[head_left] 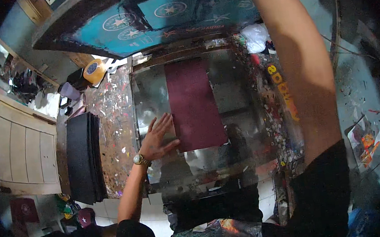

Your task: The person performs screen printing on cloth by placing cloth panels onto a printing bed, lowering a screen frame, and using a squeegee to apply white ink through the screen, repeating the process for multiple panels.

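A maroon rectangular sheet [197, 109] lies lengthwise on the dark, glossy glass-like tabletop panel [151, 90]. My left hand [159, 139] rests open by its lower left edge, fingers spread, the fingertips and thumb at the sheet's border. A gold watch [141, 159] is on that wrist. Above the far side of the table, a screen-printing frame [145, 25] is tilted up, its teal mesh carrying round star emblems. My right arm [300, 41] reaches up past the frame's right end. The right hand lies beyond the upper edge of the picture.
A stack of black sheets [84, 157] sits on the paint-spattered table's [116, 125] left side. Behind it are a lilac cup [68, 91] and a roll of amber tape [94, 71]. A white plastic bag [255, 38] lies at the far right corner. A panelled wooden door [20, 142] stands left.
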Demonstrator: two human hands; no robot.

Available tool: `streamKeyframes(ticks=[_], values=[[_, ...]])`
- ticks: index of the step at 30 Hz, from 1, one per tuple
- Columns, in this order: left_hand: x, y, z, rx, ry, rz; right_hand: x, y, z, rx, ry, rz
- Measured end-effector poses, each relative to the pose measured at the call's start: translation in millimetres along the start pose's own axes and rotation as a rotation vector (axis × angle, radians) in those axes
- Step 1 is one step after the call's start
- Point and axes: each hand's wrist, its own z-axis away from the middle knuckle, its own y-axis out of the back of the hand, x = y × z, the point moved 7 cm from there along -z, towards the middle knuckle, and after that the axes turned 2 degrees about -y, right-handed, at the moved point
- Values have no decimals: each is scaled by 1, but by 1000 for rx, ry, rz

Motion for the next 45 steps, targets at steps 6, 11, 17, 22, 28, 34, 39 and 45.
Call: streamKeyframes(ticks=[6, 11, 17, 22, 28, 34, 39, 45], values=[[148, 137, 38, 784, -123, -289, -80, -38, 163, 142, 26, 9], [136, 129, 69, 558, 85, -280, -162, -103, 305, 89, 12, -26], [103, 33, 102, 497, 216, -24, -145, -204, 318, -313, -126, -203], [99, 24, 105, 542, 177, -40, -146, -188, 313, -376, -162, -315], [100, 28, 107, 587, 152, -46, -173, -195, 321, -216, -106, -240], [99, 29, 106, 601, 146, -24, -109, -266, 241, -108, -134, -150], [100, 26, 102, 566, 144, -11, -80, -250, 235, -302, -241, -248], [98, 27, 112, 582, 156, -26, -141, -183, 326, -432, -250, -260]])
